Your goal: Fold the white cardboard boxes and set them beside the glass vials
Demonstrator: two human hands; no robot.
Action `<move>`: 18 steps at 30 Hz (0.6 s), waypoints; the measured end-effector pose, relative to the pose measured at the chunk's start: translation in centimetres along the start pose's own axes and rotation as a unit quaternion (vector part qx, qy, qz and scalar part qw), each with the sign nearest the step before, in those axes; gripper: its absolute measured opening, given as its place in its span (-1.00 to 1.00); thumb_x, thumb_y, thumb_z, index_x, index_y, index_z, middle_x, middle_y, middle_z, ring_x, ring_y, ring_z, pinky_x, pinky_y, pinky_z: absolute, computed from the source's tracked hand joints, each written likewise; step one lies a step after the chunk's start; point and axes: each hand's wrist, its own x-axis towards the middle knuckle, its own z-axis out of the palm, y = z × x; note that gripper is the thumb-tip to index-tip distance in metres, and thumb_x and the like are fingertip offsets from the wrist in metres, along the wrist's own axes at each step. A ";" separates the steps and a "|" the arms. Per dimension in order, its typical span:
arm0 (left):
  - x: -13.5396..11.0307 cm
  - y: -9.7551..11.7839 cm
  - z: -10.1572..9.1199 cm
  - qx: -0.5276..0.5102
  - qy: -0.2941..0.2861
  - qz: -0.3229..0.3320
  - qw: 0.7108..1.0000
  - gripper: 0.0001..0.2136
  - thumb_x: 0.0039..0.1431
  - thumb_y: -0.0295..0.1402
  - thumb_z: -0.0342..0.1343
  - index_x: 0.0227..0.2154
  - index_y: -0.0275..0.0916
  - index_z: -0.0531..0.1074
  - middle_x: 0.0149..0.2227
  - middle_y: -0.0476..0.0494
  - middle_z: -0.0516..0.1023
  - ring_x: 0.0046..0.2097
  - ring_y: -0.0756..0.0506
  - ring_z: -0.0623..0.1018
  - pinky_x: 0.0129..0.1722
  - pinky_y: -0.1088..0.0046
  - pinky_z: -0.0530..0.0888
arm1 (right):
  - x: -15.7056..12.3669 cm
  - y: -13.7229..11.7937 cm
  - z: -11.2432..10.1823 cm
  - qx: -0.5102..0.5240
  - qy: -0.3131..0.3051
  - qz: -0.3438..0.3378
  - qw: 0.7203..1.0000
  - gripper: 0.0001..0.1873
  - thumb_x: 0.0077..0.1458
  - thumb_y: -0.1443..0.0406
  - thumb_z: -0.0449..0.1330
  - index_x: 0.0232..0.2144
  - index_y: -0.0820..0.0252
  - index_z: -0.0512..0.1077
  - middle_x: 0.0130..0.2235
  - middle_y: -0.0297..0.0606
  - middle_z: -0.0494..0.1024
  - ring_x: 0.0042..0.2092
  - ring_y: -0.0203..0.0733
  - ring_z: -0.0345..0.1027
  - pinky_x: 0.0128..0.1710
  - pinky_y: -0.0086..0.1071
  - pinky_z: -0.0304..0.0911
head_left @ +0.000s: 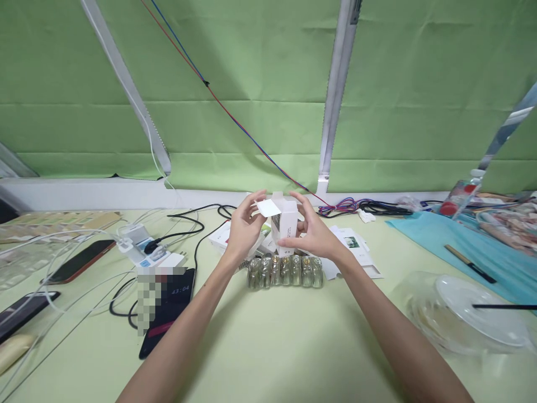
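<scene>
Both my hands hold a small white carton (287,220) above the table, just behind a row of several small glass bottles (285,271). My left hand (244,226) pinches the carton's open top flap (268,207) between thumb and fingers. My right hand (312,232) wraps round the carton's right side and bottom, fingers curled. What is inside the carton is hidden.
Flat white cartons and leaflets (354,246) lie behind the bottles. A dark phone (170,308) showing 43:04, cables and a charger (142,252) sit to the left. More phones (81,261) lie at far left. At the right are a clear plastic lid (474,313) and a blue cloth (470,246).
</scene>
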 end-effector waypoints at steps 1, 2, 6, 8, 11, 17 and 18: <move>0.0 0.0 0.0 0.001 0.002 -0.001 1.000 -0.60 0.08 -0.41 0.24 0.02 -0.12 0.49 0.04 -0.17 0.58 0.06 -0.15 0.55 0.03 0.26 0.53 | 0.0 0.0 0.1 -0.023 0.010 0.001 1.000 0.15 -0.12 0.22 0.48 0.36 -0.16 -0.12 0.33 -0.06 0.17 -0.22 -0.20 0.49 -0.32 -0.29 0.46; 0.0 0.0 0.0 0.000 0.005 -0.002 1.000 -0.63 0.10 -0.41 0.23 0.01 -0.12 0.49 0.04 -0.17 0.58 0.07 -0.15 0.55 0.05 0.25 0.53 | 0.0 -0.1 0.2 -0.047 0.023 0.000 0.999 0.16 -0.11 0.22 0.47 0.36 -0.15 -0.13 0.33 -0.03 0.17 -0.28 -0.24 0.47 -0.36 -0.29 0.44; 0.0 0.3 0.3 -0.018 0.035 -0.020 0.999 -0.73 0.25 -0.30 0.14 0.00 -0.13 0.44 0.01 -0.18 0.56 0.01 -0.13 0.57 0.00 0.26 0.57 | 0.2 0.3 0.6 -0.149 0.087 -0.033 0.984 0.13 -0.12 0.21 0.47 0.36 -0.07 -0.07 0.29 -0.01 0.22 -0.28 -0.21 0.42 -0.34 -0.26 0.43; -0.1 0.5 0.5 -0.035 0.060 -0.034 0.997 -0.73 0.31 -0.20 0.10 0.02 -0.13 0.39 -0.03 -0.18 0.54 -0.05 -0.11 0.59 -0.05 0.26 0.60 | 0.3 0.5 0.6 -0.190 0.116 -0.057 0.973 0.12 -0.12 0.18 0.47 0.36 -0.06 -0.05 0.26 -0.02 0.24 -0.12 -0.05 0.42 -0.27 -0.19 0.45; -0.3 0.8 0.7 -0.040 0.056 -0.028 0.997 -0.68 0.33 -0.08 0.07 0.02 -0.12 0.31 -0.04 -0.19 0.50 -0.07 -0.10 0.59 -0.06 0.24 0.62 | 0.4 0.8 0.6 -0.234 0.143 -0.081 0.958 0.11 -0.10 0.16 0.46 0.37 -0.05 -0.06 0.24 -0.03 0.25 0.08 0.14 0.34 -0.15 -0.06 0.46; -1.2 0.9 0.9 0.075 -0.051 0.062 0.994 -0.34 0.15 -0.12 0.27 0.23 -0.06 0.12 0.05 -0.22 0.46 -0.02 -0.13 0.57 0.04 0.16 0.57 | 0.4 0.8 0.8 -0.270 0.173 -0.088 0.943 0.06 -0.06 0.21 0.40 0.37 0.00 -0.07 0.21 0.02 0.24 0.08 0.17 0.33 -0.09 0.02 0.44; -1.4 1.0 1.0 0.105 -0.063 0.077 0.989 -0.26 0.11 -0.15 0.30 0.28 -0.04 0.07 0.08 -0.23 0.46 -0.01 -0.14 0.57 0.06 0.14 0.56 | 0.4 0.8 0.8 -0.272 0.173 -0.087 0.943 0.03 -0.04 0.22 0.37 0.37 0.02 -0.07 0.20 0.03 0.24 0.07 0.16 0.34 -0.11 0.00 0.45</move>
